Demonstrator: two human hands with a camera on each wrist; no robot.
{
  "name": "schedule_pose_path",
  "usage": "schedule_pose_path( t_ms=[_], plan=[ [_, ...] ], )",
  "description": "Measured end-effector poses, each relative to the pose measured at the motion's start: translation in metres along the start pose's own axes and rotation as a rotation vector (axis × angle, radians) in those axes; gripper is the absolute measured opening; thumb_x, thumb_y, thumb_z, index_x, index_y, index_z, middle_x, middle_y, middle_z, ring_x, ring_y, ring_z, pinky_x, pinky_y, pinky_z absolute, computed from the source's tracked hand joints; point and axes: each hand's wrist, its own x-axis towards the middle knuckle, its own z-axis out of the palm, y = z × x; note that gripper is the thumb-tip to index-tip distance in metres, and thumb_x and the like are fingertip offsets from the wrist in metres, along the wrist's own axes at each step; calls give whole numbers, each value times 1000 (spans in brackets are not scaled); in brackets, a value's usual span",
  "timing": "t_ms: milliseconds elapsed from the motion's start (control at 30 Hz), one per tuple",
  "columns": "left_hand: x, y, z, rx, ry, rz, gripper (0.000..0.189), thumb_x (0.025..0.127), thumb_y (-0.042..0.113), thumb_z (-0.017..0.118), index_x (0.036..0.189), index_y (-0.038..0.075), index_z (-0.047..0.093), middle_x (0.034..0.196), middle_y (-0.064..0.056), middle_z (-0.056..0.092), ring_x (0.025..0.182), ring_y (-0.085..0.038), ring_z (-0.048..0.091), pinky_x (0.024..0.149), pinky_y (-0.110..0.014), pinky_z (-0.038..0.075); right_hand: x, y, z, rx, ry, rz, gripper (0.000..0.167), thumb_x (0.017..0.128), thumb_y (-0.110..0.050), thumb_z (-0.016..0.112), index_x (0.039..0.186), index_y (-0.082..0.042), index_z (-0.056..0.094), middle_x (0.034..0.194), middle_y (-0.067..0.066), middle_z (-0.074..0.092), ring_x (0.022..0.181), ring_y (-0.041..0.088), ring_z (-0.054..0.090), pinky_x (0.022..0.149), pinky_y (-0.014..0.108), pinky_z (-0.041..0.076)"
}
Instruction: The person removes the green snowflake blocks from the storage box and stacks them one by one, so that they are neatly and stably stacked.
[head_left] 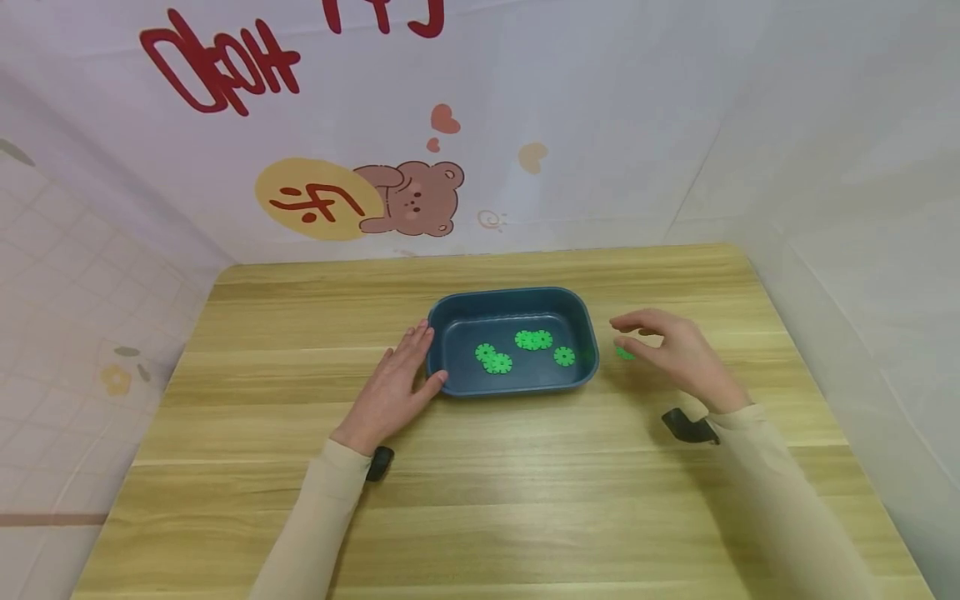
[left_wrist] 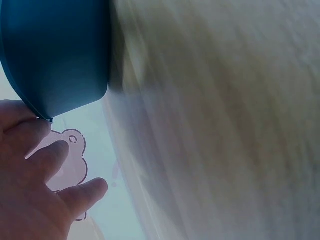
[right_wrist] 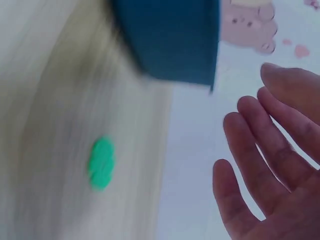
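Note:
A dark blue rectangular tray (head_left: 517,389) with rounded corners holds several green notched discs, among them a lone disc (head_left: 564,357) at its right end. My left hand (head_left: 393,387) touches the tray's left rim, its fingers fairly straight and the thumb at the near corner. In the left wrist view, fingertips (left_wrist: 37,131) meet the tray edge. My right hand (head_left: 678,354) hovers right of the tray with loosely bent fingers and nothing between them. Partly hidden beneath it, another green disc (head_left: 623,352) lies on the table; the right wrist view shows this disc (right_wrist: 101,163) apart from the hand.
The wood-grain table (head_left: 480,500) ends at a white printed backdrop (head_left: 600,125) behind the tray, with more white sheeting along both sides. A black wrist strap piece (head_left: 688,427) juts from under the right sleeve, and another strap piece (head_left: 380,463) from the left.

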Motion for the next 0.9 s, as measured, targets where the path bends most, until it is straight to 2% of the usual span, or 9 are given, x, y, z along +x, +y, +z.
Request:
schedule_pose_path(
  t_ms=[200,267,367,600,733,900],
  plan=[
    [0,0,0,-3,4,3,78,106,52,51,164,5,27,173,-3,16,158,-28,18,123,-60,22,7,-28,10,15,60,-120,22,96,-16,77,118,-14,78,117,0,74,106,22,67,86,31,53],
    [0,0,0,-3,4,4,79,106,53,50,164,5,27,173,-3,16,158,-28,18,123,-60,22,10,-35,15,29,61,-165,24,94,-12,78,117,-14,78,116,-1,74,106,21,67,88,26,51],
    [0,-1,0,-3,4,3,79,106,53,50,164,5,27,173,-3,16,158,-28,18,123,-60,23,14,-44,23,39,54,-216,26,91,-9,81,116,-14,78,115,-1,73,108,19,66,90,25,51],
    [0,-1,0,-10,6,7,78,106,52,51,164,5,27,173,-4,16,158,-29,18,123,-60,22,26,-59,42,50,-11,-293,25,88,-7,83,112,-11,79,113,-1,73,109,22,67,93,35,54],
    [0,-1,0,-3,1,6,79,106,54,49,164,5,27,173,-4,16,158,-28,18,123,-59,23,32,-65,51,47,-66,-323,23,90,-10,82,113,-10,79,113,3,72,107,23,67,87,40,58],
    [0,-1,0,-5,3,4,77,106,49,54,163,4,28,172,-5,17,158,-29,19,123,-59,23,38,-68,62,42,-105,-339,24,90,-12,82,114,-10,79,114,3,71,107,20,66,84,45,59]
  ],
)
